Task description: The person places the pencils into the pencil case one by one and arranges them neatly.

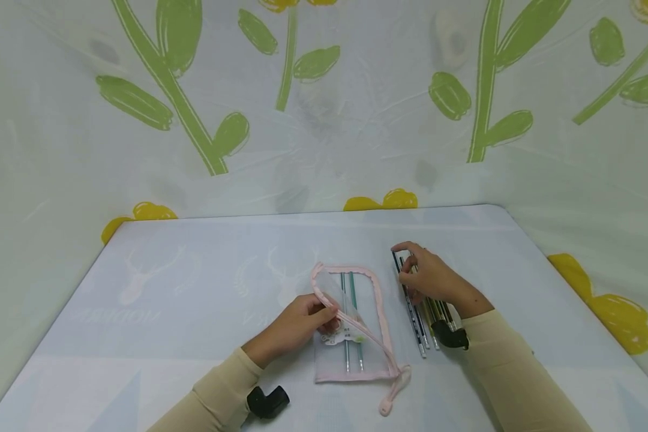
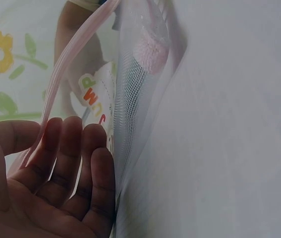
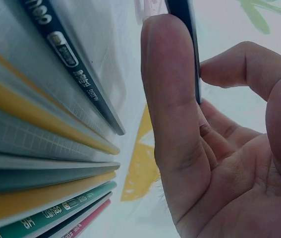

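Note:
A see-through mesh pencil pouch [image 1: 329,363] with pink trim lies on the table, its upper flap lifted. Two teal pencils [image 1: 353,288] are inside it. My left hand [image 1: 302,322] pinches the pouch's pink zipper edge [image 2: 56,82] between thumb and fingers. A white label [image 2: 100,91] with coloured letters shows within the pouch. To the right of the pouch, my right hand [image 1: 431,277] pinches a dark pencil [image 3: 195,49] near its upper end. Beneath that hand several other pencils [image 3: 56,196], yellow, green, dark and red, lie side by side, partly hidden in the head view.
The pink zipper pull [image 1: 386,407] hangs off the pouch's lower right corner. The pale table [image 1: 167,336] has its far edge against a curtain [image 1: 356,150] printed with flowers. A black wrist mount [image 1: 269,402] sits by the left sleeve, another [image 1: 450,335] by the right.

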`<state>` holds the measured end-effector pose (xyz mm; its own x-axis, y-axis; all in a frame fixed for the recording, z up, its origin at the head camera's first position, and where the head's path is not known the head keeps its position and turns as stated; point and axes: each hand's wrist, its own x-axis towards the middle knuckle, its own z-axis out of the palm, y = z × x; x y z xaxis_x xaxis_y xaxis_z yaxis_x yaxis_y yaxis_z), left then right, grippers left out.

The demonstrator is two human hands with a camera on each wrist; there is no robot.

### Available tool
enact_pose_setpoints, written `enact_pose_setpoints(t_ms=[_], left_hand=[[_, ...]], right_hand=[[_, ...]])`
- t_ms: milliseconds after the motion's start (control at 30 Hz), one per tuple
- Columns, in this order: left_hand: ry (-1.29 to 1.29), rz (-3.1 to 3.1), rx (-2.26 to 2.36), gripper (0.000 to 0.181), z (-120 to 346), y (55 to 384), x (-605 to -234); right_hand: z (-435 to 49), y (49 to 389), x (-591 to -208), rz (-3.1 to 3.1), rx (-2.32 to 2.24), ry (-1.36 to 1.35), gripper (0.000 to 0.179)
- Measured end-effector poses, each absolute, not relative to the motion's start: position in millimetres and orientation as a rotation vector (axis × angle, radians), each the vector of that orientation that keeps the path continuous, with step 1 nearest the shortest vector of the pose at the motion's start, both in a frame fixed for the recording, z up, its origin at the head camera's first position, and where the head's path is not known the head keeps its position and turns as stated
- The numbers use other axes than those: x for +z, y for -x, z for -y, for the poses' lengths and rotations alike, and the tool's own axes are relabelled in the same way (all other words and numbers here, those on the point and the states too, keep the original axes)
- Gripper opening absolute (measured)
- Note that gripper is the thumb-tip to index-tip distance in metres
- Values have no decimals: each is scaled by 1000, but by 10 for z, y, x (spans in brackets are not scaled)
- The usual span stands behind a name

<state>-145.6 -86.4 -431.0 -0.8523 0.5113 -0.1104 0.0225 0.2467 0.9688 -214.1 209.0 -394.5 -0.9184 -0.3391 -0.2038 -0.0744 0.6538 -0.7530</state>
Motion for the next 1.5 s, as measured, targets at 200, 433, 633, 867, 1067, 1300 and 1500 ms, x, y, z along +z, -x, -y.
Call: enact_pose_setpoints(t_ms=[200,433,633,867,1067,1300,1500], left_hand=[[-491,-2124,1636,27,864,1458,-4313],[-493,-2118,1633,27,857,1451,-4318],[-492,-2107,1643,27,847,1444,-4326],[-486,-2117,1638,28,859,1456,-4314],[-463,-2108,1644,28,868,1461,-4317],[-466,-2097,1650,28,862,1464,-4315],[-473,-2090,1654,28,861,1468,-4323]], right_hand=[[-2090,2154,-3933,-2570,-1157,339,62],[-2074,2156,-3941,-2591,-1202,318,63],[-2051,2156,-3953,-2565,-1272,252,63],[-2023,2174,-3957,-2557,-1362,219,62],[-1987,2172,-3950,-2586,-1367,190,62],[-1975,2157,-3936,-2592,-1407,193,62],[-1992,2168,-3914,-2628,-1450,163,61]])
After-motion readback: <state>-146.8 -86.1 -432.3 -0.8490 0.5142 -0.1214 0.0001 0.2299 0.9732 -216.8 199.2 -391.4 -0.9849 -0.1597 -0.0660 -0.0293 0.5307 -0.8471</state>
